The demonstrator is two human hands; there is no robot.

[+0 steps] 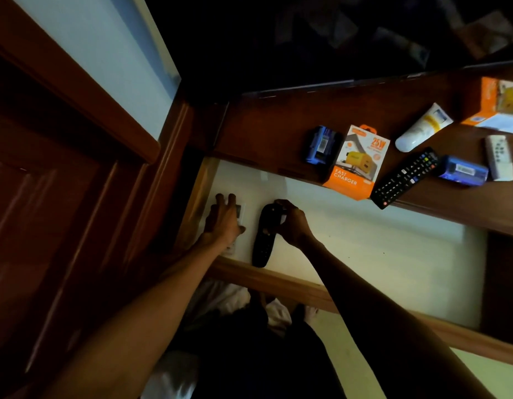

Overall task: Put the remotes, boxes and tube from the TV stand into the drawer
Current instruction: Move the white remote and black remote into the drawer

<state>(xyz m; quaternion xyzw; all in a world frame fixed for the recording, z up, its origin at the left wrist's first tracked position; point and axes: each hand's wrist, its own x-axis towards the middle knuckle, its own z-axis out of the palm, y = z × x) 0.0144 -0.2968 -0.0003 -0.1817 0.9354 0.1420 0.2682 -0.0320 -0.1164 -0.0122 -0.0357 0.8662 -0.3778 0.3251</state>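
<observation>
The drawer (278, 279) stands pulled out, its pale floor lit. My left hand (223, 220) rests flat on a white remote (240, 211) at the drawer's left end. My right hand (292, 223) pinches the top of a black remote (263, 240) lying lengthwise in the drawer. On the TV stand (263, 131) above lie a blue box (320, 145), an orange fast-charger box (356, 165), a long black remote (405, 178), a white tube (422, 128), a second blue box (464, 171), a white remote (498, 158) and another orange box (494, 105).
The dark TV screen (335, 38) rises behind the stand. A dark wooden door and frame (62, 168) fill the left side. The right part of the drawer floor (393, 254) is bare. Cloth and dark clothing lie below the drawer front.
</observation>
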